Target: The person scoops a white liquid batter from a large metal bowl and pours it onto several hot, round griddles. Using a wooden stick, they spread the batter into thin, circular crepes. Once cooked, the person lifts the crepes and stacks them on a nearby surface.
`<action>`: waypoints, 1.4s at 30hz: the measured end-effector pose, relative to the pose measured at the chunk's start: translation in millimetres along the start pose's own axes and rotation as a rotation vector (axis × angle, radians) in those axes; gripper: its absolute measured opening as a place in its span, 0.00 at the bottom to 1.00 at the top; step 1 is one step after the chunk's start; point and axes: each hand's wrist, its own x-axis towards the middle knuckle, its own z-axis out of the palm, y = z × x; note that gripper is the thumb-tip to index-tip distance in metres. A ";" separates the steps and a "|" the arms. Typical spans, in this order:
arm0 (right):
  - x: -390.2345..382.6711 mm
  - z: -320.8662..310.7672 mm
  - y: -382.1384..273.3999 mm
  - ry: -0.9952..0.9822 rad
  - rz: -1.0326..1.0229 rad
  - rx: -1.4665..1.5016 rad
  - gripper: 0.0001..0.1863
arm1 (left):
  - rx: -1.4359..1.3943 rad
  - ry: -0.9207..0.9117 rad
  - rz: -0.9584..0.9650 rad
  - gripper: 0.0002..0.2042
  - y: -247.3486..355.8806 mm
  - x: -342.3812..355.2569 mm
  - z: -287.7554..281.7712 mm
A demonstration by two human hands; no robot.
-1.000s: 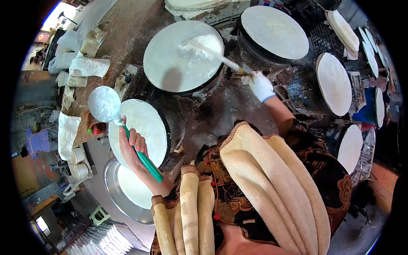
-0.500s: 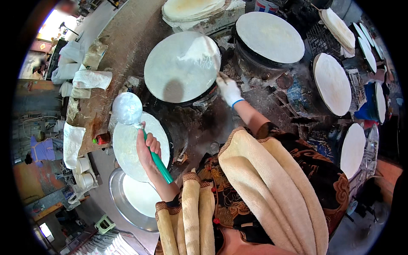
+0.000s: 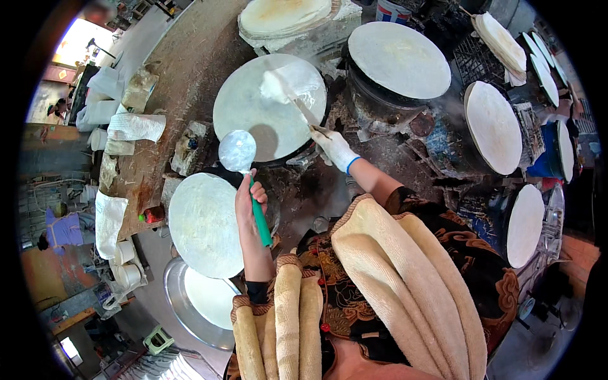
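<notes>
My left hand [image 3: 249, 195] is closed around the green handle of a ladle [image 3: 238, 151], whose pale round bowl hangs at the near edge of the middle griddle. My right hand [image 3: 335, 149], in a white glove with a blue cuff, grips the thin handle of a spreader [image 3: 303, 109]. Its white, blurred head is on the far part of that middle griddle [image 3: 244, 101], beside a wet white patch. The griddle's surface is coated pale, and a round shadow falls on it. Left of my left hand lies a second pale round griddle [image 3: 204, 228].
A metal basin [image 3: 179, 311] of white liquid sits at the lower left. More round griddles [image 3: 399, 60] stand toward the right. Stacked flat sheets [image 3: 285, 16] lie at the back. A curved worktop [image 3: 171, 82] with cloths [image 3: 136, 122] runs along the left.
The ladle in my left hand has moved right, from above the left griddle to the middle one. My right hand has shifted slightly nearer; its spreader now shows over the middle griddle.
</notes>
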 end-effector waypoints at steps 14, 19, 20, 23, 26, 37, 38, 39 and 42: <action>28.7 -43.3 -58.9 -0.254 -0.051 -0.446 0.22 | 0.422 0.245 0.186 0.10 43.4 148.7 25.3; -24.2 -20.0 -18.7 0.191 0.040 -0.163 0.24 | 0.626 0.247 0.337 0.11 23.4 150.6 35.5; -18.8 -7.5 16.1 0.179 -0.053 -0.124 0.24 | 0.632 0.242 0.368 0.10 16.0 147.8 40.4; -31.3 44.0 48.8 0.137 -0.146 -0.128 0.25 | 0.635 0.244 0.400 0.10 -1.8 147.1 49.2; -26.6 51.3 14.0 -0.026 -0.012 -0.137 0.25 | 0.548 0.270 0.429 0.08 -11.3 147.6 55.3; -25.2 45.7 2.7 -0.066 0.007 -0.264 0.22 | 0.264 0.240 0.355 0.07 -13.7 137.2 73.6; -24.3 30.9 -8.1 -0.066 0.049 -0.220 0.22 | -0.043 0.062 0.221 0.08 -8.3 123.6 86.1; -25.4 21.7 -27.9 -0.102 0.080 -0.184 0.21 | -0.344 -0.120 0.038 0.07 15.0 111.1 74.5; -29.7 -6.0 -56.5 -0.030 -0.034 -0.151 0.22 | -0.202 -0.291 0.156 0.08 28.7 73.5 61.6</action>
